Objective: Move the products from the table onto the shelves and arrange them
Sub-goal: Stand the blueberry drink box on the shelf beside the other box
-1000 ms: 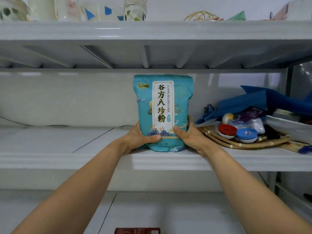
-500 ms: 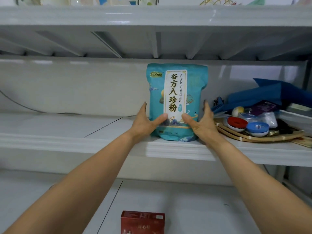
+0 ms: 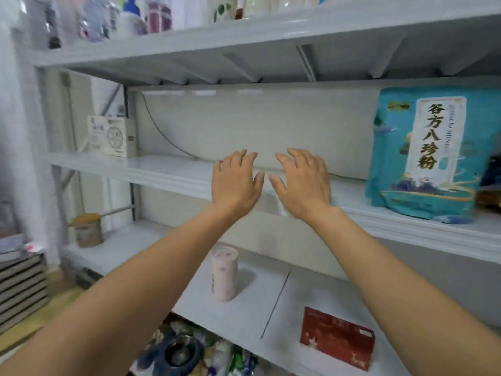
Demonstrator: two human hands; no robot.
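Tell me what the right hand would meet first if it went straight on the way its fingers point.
Probably the pale back wall behind the middle shelf; the right hand points up and away over the board. The teal bag stands to its right, off that line. Depth is unclear.

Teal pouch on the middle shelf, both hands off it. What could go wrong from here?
The teal pouch stands upright near the front lip of the middle shelf; it might tip forward. The pink canister stands on the lower shelf just below the left forearm; a dropping arm could knock it over.
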